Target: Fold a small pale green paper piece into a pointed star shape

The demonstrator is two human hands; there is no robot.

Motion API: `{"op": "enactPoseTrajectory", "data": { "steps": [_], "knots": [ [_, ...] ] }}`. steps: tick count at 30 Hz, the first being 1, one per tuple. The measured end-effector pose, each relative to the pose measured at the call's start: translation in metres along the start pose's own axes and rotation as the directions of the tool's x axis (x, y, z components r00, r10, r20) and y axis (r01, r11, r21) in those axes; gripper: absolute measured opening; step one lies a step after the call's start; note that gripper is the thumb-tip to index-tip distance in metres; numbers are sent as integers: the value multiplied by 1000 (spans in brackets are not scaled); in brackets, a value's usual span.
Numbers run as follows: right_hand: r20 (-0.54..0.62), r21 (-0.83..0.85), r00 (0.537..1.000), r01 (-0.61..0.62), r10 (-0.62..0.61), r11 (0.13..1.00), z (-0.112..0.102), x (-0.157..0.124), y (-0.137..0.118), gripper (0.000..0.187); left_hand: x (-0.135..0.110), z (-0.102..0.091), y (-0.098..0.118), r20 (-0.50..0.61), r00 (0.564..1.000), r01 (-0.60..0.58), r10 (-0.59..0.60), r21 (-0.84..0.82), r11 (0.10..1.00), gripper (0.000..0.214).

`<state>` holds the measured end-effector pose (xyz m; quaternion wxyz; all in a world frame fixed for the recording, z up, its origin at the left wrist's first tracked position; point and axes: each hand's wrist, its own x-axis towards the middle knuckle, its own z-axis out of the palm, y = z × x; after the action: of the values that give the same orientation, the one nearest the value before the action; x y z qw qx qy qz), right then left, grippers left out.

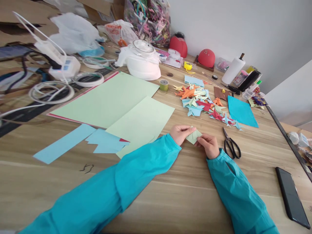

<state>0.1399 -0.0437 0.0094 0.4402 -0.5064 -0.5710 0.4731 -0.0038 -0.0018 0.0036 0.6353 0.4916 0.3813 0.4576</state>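
Note:
Between both hands is a small folded piece of pale green paper (194, 136), held just above the table. My left hand (181, 133) pinches its left edge between thumb and fingers. On the opposite edge, my right hand (209, 144) grips the paper the same way. Black-handled scissors (231, 144) lie to the right of my right hand. Beyond the hands sits a pile of folded paper cranes (197, 99) in orange, red, blue and green. Large pale green sheets (143, 118) lie to the left, with blue paper pieces (64, 143) in front of them.
A black phone (291, 195) lies at the right. A bright blue sheet (242, 110) is beside the cranes. Farther back stand a spool of thread (164, 85), a white cloth-covered bundle (143, 65) and a yellow tape measure (187, 66). Coiled cables and a power adapter (64, 67) occupy the left.

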Motion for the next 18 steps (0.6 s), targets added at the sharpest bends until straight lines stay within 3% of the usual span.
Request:
{"op": "enactPoseTrajectory", "data": {
  "steps": [6, 18],
  "knots": [
    [-39, 20, 999, -18, 19, 1000, 2, 0, 0, 23, 2, 0, -4, -35, 999, 3, -4, -42, 999, 27],
    [17, 6, 1000, -14, 14, 1000, 1, 0, -1, 23, 4, -3, -8, -39, 998, 34, -39, -116, 993, 32]
  ]
}}
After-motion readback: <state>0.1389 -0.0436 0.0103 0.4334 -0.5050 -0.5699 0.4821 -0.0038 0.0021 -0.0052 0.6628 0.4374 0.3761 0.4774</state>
